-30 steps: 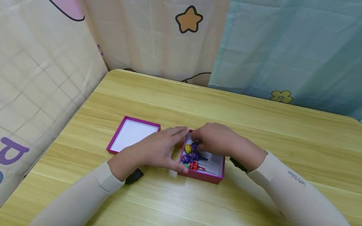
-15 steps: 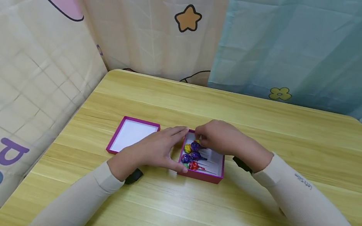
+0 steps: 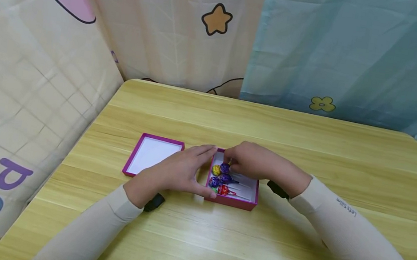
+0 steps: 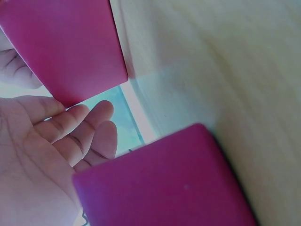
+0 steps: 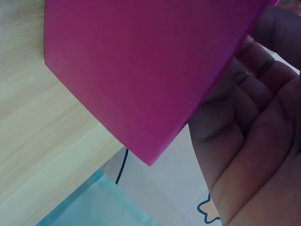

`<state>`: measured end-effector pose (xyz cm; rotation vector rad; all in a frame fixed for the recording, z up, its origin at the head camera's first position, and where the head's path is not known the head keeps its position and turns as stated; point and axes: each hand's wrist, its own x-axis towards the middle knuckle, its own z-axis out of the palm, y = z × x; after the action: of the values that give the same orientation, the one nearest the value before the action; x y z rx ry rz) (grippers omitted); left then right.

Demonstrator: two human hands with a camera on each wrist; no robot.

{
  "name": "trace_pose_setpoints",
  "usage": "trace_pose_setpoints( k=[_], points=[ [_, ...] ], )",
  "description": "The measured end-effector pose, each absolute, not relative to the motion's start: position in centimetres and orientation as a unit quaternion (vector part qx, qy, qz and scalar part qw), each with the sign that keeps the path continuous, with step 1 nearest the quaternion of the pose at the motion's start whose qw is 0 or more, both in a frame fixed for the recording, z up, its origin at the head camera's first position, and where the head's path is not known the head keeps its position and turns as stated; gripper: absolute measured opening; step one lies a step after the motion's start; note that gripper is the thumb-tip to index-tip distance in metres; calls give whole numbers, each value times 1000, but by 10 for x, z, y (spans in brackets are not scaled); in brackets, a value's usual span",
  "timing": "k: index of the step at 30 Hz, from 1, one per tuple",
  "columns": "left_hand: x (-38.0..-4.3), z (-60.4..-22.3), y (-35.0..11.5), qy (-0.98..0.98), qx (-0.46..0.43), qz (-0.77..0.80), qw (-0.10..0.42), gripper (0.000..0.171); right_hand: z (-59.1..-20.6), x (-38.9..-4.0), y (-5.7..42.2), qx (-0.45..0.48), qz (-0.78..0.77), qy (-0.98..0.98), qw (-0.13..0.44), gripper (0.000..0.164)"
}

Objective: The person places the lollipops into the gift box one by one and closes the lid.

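Note:
A magenta box (image 3: 231, 202) with a white inside lies in front of me, holding several lollipops in yellow, purple, red and green wrappers. My left hand (image 3: 182, 169) spans its left side in the head view, thumb at the near corner and straight fingers at the far one. My right hand (image 3: 250, 159) reaches into the far-left part of the box, fingers bent down around a lollipop (image 3: 229, 163) that shows a bit of yellow; the fingers hide most of it. Next to them sit a purple lollipop (image 3: 224, 168) and a yellow lollipop (image 3: 216, 170). A red lollipop (image 3: 224, 190) lies along the near wall.
The matching lid (image 3: 133, 154), white inside up, lies left of the box, partly behind my left hand. Both stand on a wooden table (image 3: 191, 244). Patterned curtains (image 3: 302, 40) hang along its back and left sides.
My right hand lifted slightly up and right within the box, uncovering more of the purple lollipop, then came down again a little. The left hand and the box have stayed in place.

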<state>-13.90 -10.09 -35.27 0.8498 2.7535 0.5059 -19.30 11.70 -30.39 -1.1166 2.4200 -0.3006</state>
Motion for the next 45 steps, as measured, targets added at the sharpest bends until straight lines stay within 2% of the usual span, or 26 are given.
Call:
trace_pose_setpoints(
  k=[28,41,45],
  points=[
    [-133,-355,-111,932,300,170,110,123,-312,-181,106,-381,-91,897,203,10],
    [-133,-356,-109,936,288,165,114,124,-288,-173,128,-369,-128,901,192,16],
    [-132,-356,-109,937,286,164,116,124,-281,-169,142,-376,-145,897,179,13]
  ],
)
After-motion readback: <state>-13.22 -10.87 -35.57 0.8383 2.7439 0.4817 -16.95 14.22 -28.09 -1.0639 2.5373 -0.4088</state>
